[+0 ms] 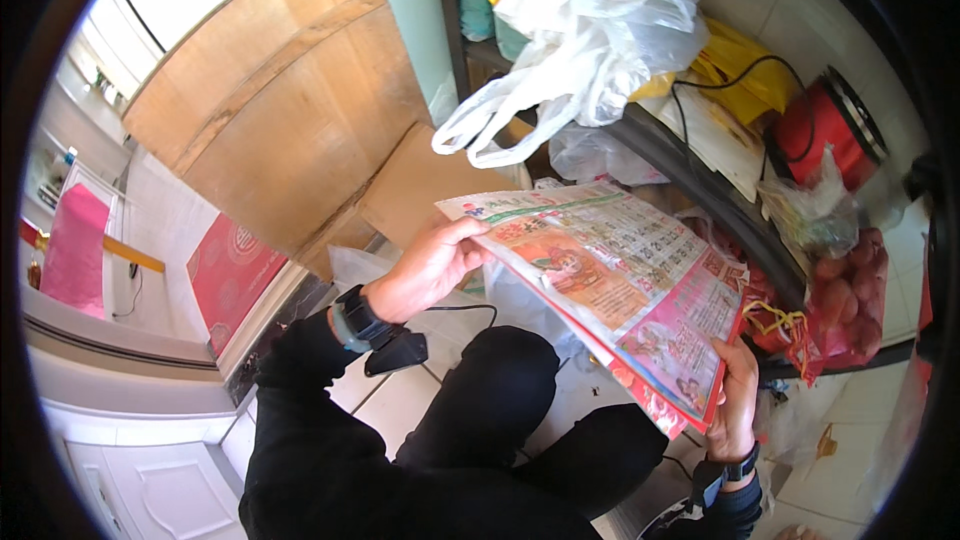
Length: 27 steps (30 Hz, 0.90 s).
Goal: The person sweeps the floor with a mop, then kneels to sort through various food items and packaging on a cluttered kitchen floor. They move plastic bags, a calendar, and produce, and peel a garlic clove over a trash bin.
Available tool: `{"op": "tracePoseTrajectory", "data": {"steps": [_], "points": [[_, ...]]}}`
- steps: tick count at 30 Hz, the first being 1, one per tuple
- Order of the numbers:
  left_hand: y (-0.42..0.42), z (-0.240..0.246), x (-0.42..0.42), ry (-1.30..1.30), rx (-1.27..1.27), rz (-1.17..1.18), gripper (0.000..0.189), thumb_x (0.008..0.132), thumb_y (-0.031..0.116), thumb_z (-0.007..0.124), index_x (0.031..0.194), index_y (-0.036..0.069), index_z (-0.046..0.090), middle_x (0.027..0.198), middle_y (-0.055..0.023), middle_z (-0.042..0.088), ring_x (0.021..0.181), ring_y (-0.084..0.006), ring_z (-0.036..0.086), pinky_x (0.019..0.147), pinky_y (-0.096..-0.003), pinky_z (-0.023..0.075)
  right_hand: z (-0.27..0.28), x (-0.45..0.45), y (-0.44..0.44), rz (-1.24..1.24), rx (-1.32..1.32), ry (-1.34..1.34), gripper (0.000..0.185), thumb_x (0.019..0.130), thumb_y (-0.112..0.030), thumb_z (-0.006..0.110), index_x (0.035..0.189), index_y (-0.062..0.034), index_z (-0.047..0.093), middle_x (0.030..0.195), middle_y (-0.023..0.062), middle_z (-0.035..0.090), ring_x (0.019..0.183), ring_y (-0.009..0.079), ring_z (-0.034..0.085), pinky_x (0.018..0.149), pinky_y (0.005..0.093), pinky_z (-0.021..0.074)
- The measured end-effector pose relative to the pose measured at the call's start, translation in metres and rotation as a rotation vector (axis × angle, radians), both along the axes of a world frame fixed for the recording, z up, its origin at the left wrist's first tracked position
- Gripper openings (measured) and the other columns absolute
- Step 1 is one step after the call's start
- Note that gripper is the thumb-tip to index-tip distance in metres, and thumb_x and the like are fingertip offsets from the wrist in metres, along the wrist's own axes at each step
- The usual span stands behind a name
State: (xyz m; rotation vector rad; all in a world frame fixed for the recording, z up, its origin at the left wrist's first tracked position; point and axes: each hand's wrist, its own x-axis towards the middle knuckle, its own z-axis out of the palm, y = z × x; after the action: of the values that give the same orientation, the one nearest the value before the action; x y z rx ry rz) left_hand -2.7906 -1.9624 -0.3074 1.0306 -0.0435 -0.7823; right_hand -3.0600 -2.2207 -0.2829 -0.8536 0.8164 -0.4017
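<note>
Between my hands is a stack of printed paper calendar sheets (592,262), tilted above my knees. The top sheet bears a date grid, coloured pictures and writing; red edges of further sheets show beneath. My left hand (435,262) pinches the upper left edge, thumb on top. At the lower right corner, my right hand (731,397) grips the sheets, its thumb on the face and its fingers mostly hidden underneath. A flat piece of cardboard (420,187) leans just beyond my left hand.
White plastic bags (600,22) hang over a dark-framed shelf (675,150) ahead. To the right are a red cylindrical container (825,127), a black cable (739,75) and a red net bag of round produce (847,300). A wooden panel (292,90) stands at left, above the tiled floor (390,409).
</note>
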Motion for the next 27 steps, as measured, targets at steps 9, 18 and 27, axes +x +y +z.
{"op": "tracePoseTrajectory", "data": {"steps": [9, 18, 27], "points": [[0.108, 0.054, -0.01, -0.223, 0.118, 0.26, 0.04, 0.088, -0.001, 0.052, 0.127, -0.004, 0.043, 0.125, -0.0164, 0.055, 0.11, -0.0231, 0.059, 0.088, -0.0347, 0.0537, 0.026, 0.069, 0.046, 0.47, -0.015, -0.132, 0.036, 0.092, -0.01, 0.049, 0.126, -0.0016, 0.044, 0.087, 0.0087, 0.063, 0.043, 0.0109, 0.051, 0.032, 0.0216, 0.036], [0.207, 0.029, 0.092, -0.402, 0.213, 0.291, 0.038, 0.09, 0.007, 0.056, 0.125, -0.003, 0.044, 0.116, -0.0129, 0.061, 0.098, -0.0165, 0.064, 0.081, -0.0265, 0.0556, -0.044, 0.223, 0.098, 0.81, 0.003, -0.275, 0.029, 0.096, -0.015, 0.053, 0.119, -0.0052, 0.039, 0.074, 0.0074, 0.06, 0.047, 0.0127, 0.055, 0.039, 0.0234, 0.0414], [0.234, -0.068, 0.149, -0.301, 0.348, 0.195, 0.033, 0.094, 0.014, 0.056, 0.126, 0.005, 0.048, 0.117, -0.0085, 0.06, 0.1, -0.0175, 0.062, 0.082, -0.0319, 0.0539, -0.133, 0.254, 0.124, 0.879, 0.002, -0.026, 0.041, 0.098, -0.018, 0.051, 0.13, -0.0105, 0.028, 0.092, 0.0142, 0.064, 0.062, 0.0211, 0.066, 0.049, 0.027, 0.0546]]}}
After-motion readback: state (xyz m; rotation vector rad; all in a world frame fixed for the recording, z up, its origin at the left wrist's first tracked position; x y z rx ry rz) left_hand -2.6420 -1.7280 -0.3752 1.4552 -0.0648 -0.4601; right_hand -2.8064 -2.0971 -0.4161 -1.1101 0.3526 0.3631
